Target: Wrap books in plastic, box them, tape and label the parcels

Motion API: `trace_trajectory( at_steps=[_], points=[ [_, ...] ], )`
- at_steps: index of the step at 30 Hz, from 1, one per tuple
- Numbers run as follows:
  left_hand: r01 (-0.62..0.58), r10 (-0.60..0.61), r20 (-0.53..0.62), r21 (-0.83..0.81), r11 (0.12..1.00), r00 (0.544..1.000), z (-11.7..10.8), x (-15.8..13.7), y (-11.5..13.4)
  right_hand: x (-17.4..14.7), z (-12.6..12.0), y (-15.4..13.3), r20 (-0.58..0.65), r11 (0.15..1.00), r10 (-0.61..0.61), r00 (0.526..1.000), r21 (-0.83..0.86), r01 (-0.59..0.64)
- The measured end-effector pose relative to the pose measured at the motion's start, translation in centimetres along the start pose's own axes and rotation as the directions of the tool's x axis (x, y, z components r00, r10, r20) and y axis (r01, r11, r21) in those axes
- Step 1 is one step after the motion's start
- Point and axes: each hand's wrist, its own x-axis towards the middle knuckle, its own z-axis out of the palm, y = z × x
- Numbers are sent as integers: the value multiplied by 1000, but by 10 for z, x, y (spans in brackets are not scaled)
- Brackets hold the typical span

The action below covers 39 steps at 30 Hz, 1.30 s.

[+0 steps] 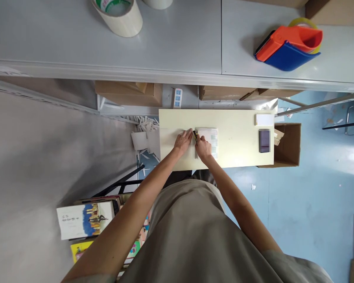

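My left hand (183, 141) lies flat on a pale sheet at the left part of the cream table (238, 137), fingers stretched toward the middle. Close to its fingertips, my right hand (203, 147) is closed round a black and yellow utility knife (195, 136), whose tip points away from me. The blade is too small to make out. Under and beside my right hand lies a whitish book or pad (212, 135) with faint greenish marks, partly covered by the hand.
At the table's right end lie a dark purple box (264, 140) and a white box (264, 119). Beyond stands an open carton (292, 145). A grey shelf (179, 43) overhangs, bearing a tape roll (125, 19) and an orange-blue tape dispenser (289, 47). Stacked books (73, 224) and paper scraps (146, 124) are left.
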Motion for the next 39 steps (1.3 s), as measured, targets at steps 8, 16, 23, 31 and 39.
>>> trace_trajectory(
  at_steps=[8, 16, 23, 31, 39],
  points=[
    [-27, 26, -35, -31, 999, 999, 1, 1, -2, -40, 22, 10, 83, 995, -73, 994, -61, 78],
    [5, -5, 15, 41, 999, 1000, 3, 2, 1, -96, 32, 17, 320, 981, -154, 935, -67, 184],
    [16, -16, -30, 3, 1000, 999, 11, -2, 5, -122, 3, 42, 250, 987, -152, 956, -17, 162],
    [41, -71, -143, -202, 979, 987, 21, -29, 23, -122, -52, 101, -76, 993, -67, 995, 96, 74],
    [-255, 148, -459, -181, 950, 876, -49, -12, 124, -105, -152, 191, -548, 971, -30, 836, 181, 154]
  ],
)
